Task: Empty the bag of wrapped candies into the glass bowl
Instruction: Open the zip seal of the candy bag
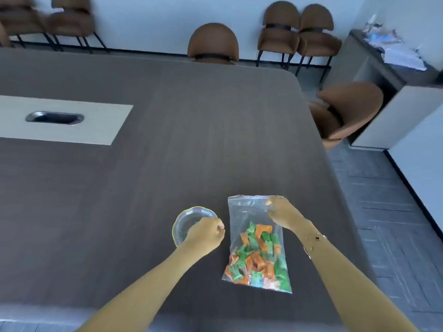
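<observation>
Both forearms reach in over the table's (167, 140) near edge. Bag (257, 245) lies flat near the right edge, candies (256, 257) inside. Right hand (282, 216) pinches its far corner; left hand (205, 236), fingers curled together, touches the empty bowl (184, 224). Advice: open the seal fully, then tip over the bowl.

Meeting room: long table (167, 116), brown chairs (213, 43).

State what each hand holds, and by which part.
Right hand grips the candy bag at its top right corner. Left hand rests closed at the glass bowl rim; hold unclear.
</observation>
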A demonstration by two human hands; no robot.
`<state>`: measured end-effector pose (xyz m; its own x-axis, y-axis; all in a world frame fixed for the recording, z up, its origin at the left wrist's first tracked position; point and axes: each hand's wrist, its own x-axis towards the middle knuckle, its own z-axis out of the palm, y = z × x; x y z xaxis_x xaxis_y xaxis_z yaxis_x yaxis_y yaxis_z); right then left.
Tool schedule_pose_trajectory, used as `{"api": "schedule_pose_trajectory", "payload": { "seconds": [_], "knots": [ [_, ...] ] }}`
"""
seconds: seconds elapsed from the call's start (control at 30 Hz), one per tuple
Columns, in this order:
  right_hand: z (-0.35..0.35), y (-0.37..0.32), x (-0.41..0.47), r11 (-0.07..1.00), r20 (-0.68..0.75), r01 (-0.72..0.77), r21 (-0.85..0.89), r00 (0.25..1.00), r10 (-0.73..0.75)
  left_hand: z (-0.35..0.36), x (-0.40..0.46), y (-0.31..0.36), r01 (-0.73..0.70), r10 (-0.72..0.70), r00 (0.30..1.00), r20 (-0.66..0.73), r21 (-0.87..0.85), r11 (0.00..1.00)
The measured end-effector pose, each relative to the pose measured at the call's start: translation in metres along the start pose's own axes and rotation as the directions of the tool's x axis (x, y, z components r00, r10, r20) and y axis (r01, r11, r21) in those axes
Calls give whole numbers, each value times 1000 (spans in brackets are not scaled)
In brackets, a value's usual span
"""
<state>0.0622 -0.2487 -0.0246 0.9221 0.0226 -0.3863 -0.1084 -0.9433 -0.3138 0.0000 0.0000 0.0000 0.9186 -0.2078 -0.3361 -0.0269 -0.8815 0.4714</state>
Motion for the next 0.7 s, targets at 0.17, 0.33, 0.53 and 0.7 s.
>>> {"api": "schedule_pose_trajectory", "payload": {
  "seconds": [0.17,0.33,0.53,0.7],
  "knots": [
    [0,5,61,992,-20,83,-90,996,-86,32,24,13,-10,6,998,56,57,998],
    [20,17,86,968,33,143,-205,990,-139,49,40,22,35,-38,998,58,53,998],
    [23,27,68,929,-129,292,-229,936,-326,50,55,42,92,-92,995,28,7,996],
    [14,29,35,887,-170,404,-223,880,-444,40,61,68,107,-113,993,-34,-141,984]
  ]
}}
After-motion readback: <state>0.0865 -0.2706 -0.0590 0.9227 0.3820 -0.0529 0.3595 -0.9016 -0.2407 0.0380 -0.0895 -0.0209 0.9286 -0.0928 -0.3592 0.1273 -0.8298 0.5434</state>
